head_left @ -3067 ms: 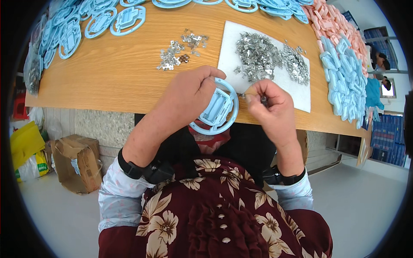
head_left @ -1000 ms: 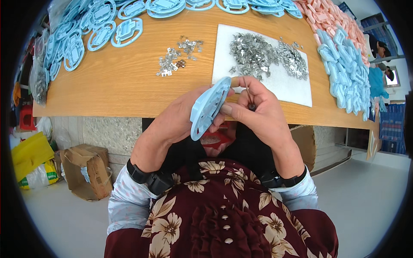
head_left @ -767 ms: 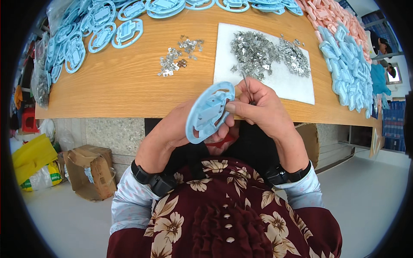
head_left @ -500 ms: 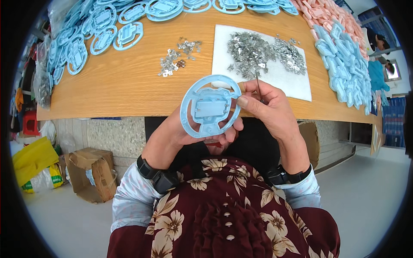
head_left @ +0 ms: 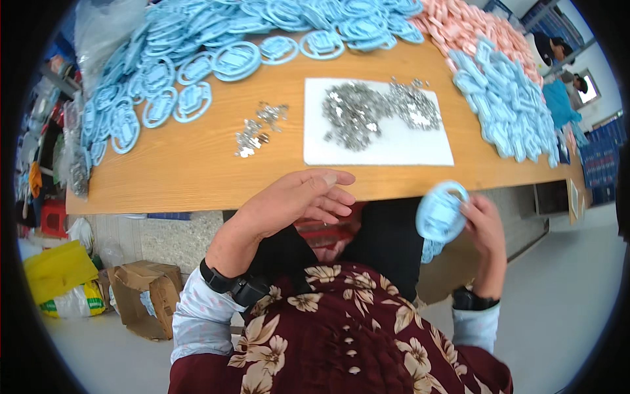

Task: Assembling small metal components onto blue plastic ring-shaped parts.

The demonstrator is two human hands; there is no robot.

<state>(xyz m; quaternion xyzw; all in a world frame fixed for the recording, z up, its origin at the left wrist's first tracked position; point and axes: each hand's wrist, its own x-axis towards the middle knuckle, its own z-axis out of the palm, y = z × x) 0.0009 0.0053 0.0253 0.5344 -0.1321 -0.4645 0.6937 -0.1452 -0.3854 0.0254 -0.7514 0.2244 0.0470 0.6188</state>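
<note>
My right hand (head_left: 487, 226) grips the edge of a light blue plastic steering-wheel-shaped part (head_left: 441, 213), slightly blurred, off the table's front edge. Below that part, more blue pieces (head_left: 431, 251) show at a cardboard box (head_left: 453, 269). My left hand (head_left: 298, 202) hangs above my lap with nothing in it, its fingers stretched and apart. Small shiny metal pieces (head_left: 354, 117) are heaped on a white pad (head_left: 380, 157). To the left of the pad, a smaller scatter of metal pieces (head_left: 251, 138) lies on the wooden table (head_left: 197, 157).
Many blue wheel-shaped parts (head_left: 236, 60) cover the table's far and left sides. At the right are piles of blue handle-like pieces (head_left: 505, 108) and pink pieces (head_left: 472, 33). An open cardboard box (head_left: 147, 295) and a yellow bag (head_left: 60, 270) sit on the floor at left.
My right hand has carried the blue wheel-shaped part right, off the table's front edge. My left hand has let go of it. The thin metal tool in my right hand no longer shows.
</note>
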